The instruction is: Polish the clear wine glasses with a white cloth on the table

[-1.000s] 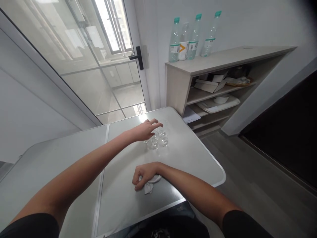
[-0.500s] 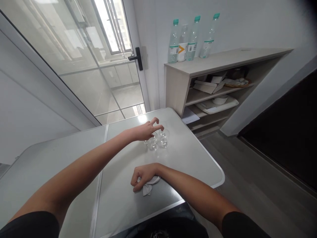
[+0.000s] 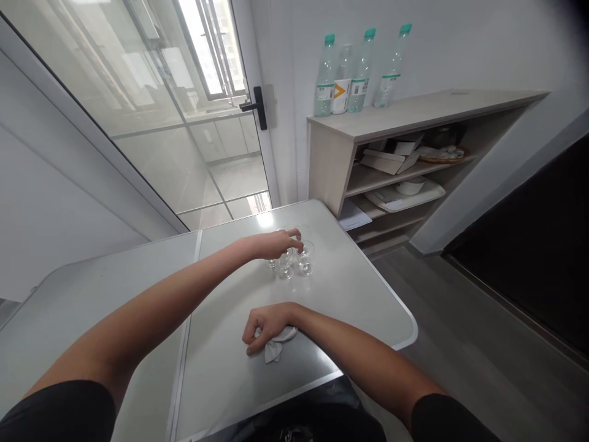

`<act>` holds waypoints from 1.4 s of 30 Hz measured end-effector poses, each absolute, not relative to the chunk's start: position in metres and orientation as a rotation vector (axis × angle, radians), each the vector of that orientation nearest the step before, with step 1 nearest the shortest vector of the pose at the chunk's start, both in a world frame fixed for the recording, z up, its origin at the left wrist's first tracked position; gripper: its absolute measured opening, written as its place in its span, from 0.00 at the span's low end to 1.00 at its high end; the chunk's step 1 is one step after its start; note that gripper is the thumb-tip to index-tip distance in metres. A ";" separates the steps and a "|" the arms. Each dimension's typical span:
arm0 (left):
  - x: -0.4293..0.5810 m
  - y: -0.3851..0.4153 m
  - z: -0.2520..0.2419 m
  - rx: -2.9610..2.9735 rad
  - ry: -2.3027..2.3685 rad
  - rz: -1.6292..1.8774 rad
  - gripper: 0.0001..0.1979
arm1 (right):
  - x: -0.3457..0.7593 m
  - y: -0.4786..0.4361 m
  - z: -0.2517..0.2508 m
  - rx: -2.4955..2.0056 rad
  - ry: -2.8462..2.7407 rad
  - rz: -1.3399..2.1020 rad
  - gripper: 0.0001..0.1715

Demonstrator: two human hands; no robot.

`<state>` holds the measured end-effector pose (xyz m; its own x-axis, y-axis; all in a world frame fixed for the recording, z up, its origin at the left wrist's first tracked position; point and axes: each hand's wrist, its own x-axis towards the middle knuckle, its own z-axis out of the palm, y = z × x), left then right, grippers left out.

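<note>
Several small clear stemmed glasses (image 3: 305, 259) stand close together on the white table (image 3: 359, 288), toward its far side. My left hand (image 3: 271, 244) reaches over them, and its fingers are curled down onto the top of one glass in the group. My right hand (image 3: 264, 323) rests on the table near the front edge, fingers closed on a crumpled white cloth (image 3: 275, 347).
A wooden shelf unit (image 3: 396, 159) stands behind the table's far right corner, with several water bottles (image 3: 359, 69) on top and trays and papers inside. A glass door with a black handle (image 3: 257, 107) is at the far left. Grey floor lies to the right.
My left hand's fingers were spread above the glasses; they have dropped and closed onto one glass. My right hand has stayed on the cloth.
</note>
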<state>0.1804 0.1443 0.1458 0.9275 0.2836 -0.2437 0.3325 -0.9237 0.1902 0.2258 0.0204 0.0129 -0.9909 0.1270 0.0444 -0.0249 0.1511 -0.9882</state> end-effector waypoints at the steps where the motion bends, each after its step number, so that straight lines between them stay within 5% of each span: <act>1: 0.180 0.144 0.146 2.855 0.470 -0.291 0.26 | 0.225 0.021 0.011 -0.086 -2.285 1.965 0.30; 20: 0.128 0.139 0.159 2.764 0.602 -0.109 0.20 | 0.231 0.018 0.004 -0.034 -2.275 1.885 0.26; 42: -0.080 0.072 0.198 2.540 1.177 -0.014 0.17 | 0.227 0.008 0.004 -0.034 -2.324 1.874 0.31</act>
<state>-0.0799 0.0716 0.1982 0.6565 0.7394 -0.1497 0.7427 -0.5987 0.3000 0.2273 0.0079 0.0039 -0.9876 0.1152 0.1068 -0.0800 0.2168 -0.9729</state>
